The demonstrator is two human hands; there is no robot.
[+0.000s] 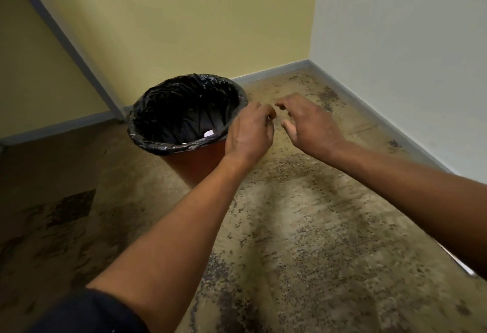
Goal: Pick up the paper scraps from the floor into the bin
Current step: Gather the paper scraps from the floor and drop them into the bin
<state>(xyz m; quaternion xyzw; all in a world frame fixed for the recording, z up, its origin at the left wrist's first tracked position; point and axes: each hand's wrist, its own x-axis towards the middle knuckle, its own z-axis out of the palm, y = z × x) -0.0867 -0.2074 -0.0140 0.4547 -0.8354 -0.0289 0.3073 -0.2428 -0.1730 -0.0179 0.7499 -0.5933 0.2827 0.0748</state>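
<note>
Left hand: the left hand [249,132] is hovering just beside the bin's rim, back toward the camera, fingers curled inward toward the thumb; whether anything is being pinched cannot be told.
Right hand: the right hand [307,121] is hanging close beside the left, fingers loosely bent and parted, thumb apart from them; nothing is showing in it.
Bin: the round reddish-brown bin lined with a crinkled black plastic bag [184,145] is standing on the floor immediately left of the left hand, its rim partly hidden behind that hand.
Paper in bin: a small white paper scrap [208,133] is lying inside the liner, low on the side nearer the hands; a second pale fleck may be sitting beside it, too small to confirm.
Floor: the speckled tan floor with dark worn patches [303,214] is stretching under and behind both hands; no white scraps are showing on it around the hands.
Edge item: a thin pale strip [464,268] is peeking out under the right forearm, well behind the hands; whether it is paper cannot be told.
Progress: judging by this, at least one scrap is already binned and the visible floor is looking cleared; the task is appearing near its end, with only a check of hidden areas remaining.
</note>
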